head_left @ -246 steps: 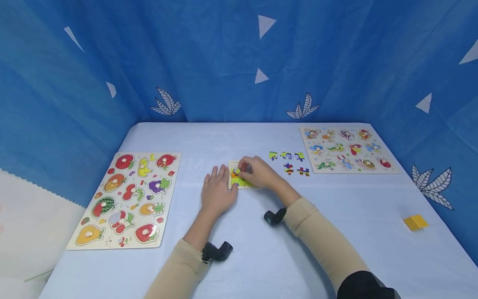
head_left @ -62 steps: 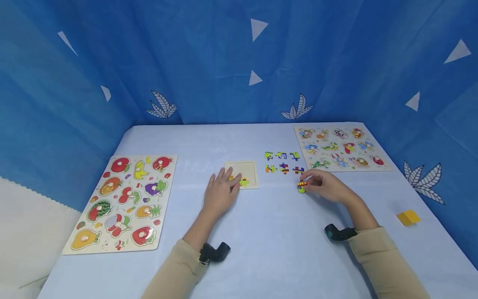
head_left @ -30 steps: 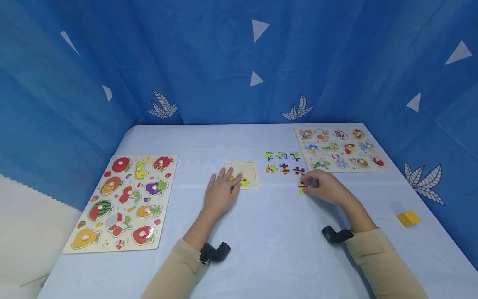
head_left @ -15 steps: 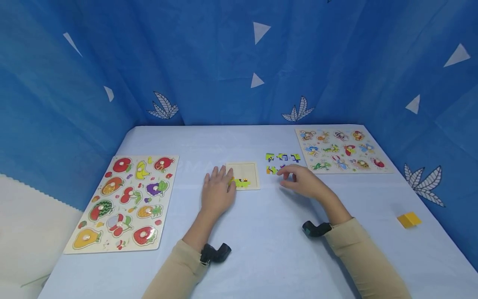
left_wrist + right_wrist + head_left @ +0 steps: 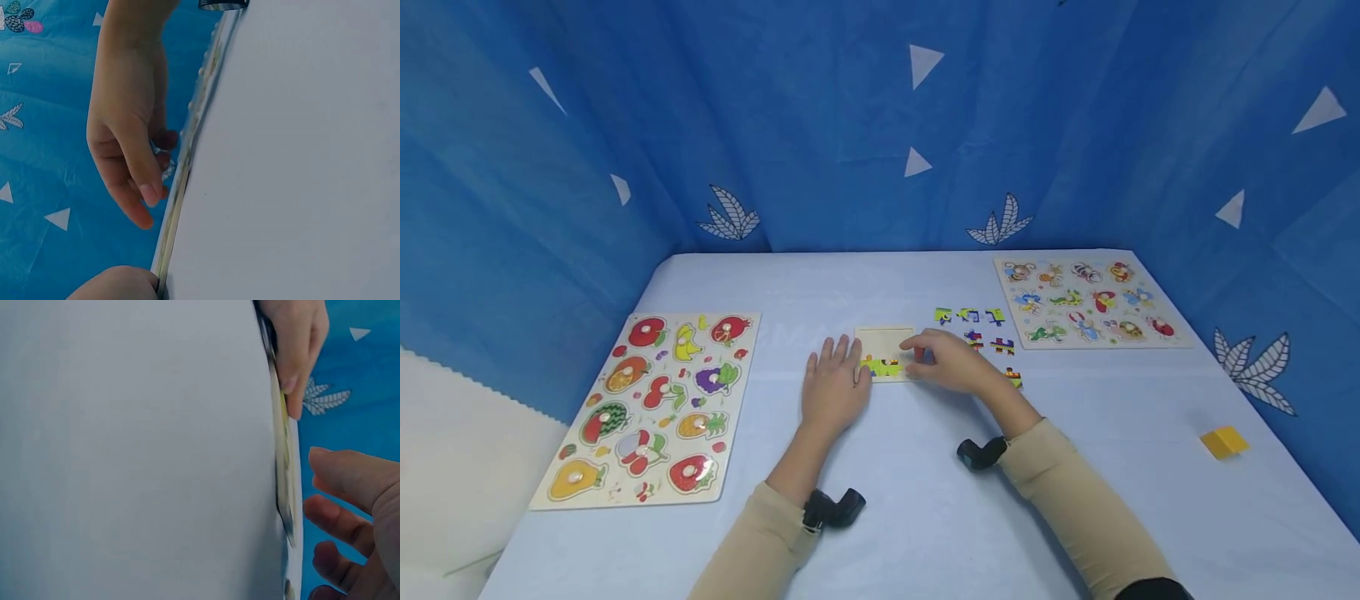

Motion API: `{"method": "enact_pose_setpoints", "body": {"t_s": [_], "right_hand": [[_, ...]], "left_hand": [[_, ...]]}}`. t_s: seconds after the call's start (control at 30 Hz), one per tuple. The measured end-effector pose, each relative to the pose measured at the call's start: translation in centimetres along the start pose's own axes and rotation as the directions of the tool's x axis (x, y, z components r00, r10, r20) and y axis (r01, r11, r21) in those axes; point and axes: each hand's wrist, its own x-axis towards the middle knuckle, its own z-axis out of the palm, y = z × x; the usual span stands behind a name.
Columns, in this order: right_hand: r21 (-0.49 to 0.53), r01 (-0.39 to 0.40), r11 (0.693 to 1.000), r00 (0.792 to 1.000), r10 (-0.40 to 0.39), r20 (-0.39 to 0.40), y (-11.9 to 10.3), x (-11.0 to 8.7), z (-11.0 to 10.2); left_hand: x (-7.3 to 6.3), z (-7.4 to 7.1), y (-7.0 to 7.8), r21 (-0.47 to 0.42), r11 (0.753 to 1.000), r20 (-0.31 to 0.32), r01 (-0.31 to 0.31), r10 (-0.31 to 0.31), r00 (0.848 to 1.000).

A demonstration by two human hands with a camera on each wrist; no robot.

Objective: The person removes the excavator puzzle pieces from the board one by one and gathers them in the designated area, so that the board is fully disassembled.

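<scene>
In the head view my left hand (image 5: 835, 392) rests along the left edge of a small square wooden puzzle tray (image 5: 883, 340), fingers extended. Yellow-green jigsaw pieces (image 5: 883, 367) fill the bottom strip of the tray. At its right edge hovers my right hand (image 5: 951, 360), thumb and forefinger bent and apart, with nothing visible between them. The right wrist view also shows that hand (image 5: 356, 472) over the tray (image 5: 284, 462) without a piece. Loose jigsaw pieces (image 5: 968, 316) lie in rows behind and right of it; one piece (image 5: 1013, 377) sits nearer. The right hand covers part of this group.
A fruit peg puzzle board (image 5: 670, 450) lies at the left. An insect peg puzzle board (image 5: 1060, 332) lies at the back right. A yellow block (image 5: 1224, 442) stands near the right table edge. Blue curtains (image 5: 820, 125) enclose the back and sides.
Over these seconds pieces have left the tray for the loose group. My right hand let go of one at the group's near right, then moved left to the tray. The left hand shifted slightly left.
</scene>
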Motion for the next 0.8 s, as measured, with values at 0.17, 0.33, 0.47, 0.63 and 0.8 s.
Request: {"method": "enact_pose_setpoints", "body": {"t_s": [0.17,0.33,0.47,0.63,0.8], "right_hand": [[-0.033,0.054,0.998,0.999,-0.054,0.0,-0.4,0.7,1.1],[-0.028,0.073,0.997,0.997,-0.074,-0.012,-0.7,1.0,1.6],[-0.027,0.056,0.998,0.998,-0.056,-0.013,-1.0,1.1,1.7],[0.025,0.009,1.0,1.0,-0.008,-0.019,-1.1,1.3,1.9],[0.138,-0.021,0.99,1.0,0.023,-0.01,-1.1,1.4,2.0]], "left_hand": [[0.0,0.0,0.0,0.01,1.0,0.005,0.005,-0.005,1.0],[0.0,0.0,0.0,0.016,1.0,0.014,0.009,-0.009,1.0],[0.0,0.0,0.1,0.03,1.0,0.008,0.008,-0.008,1.0],[0.1,0.2,0.1,0.032,0.999,-0.014,0.002,-0.002,1.0],[0.1,0.2,0.1,0.028,1.0,-0.016,0.001,-0.001,1.0]]}}
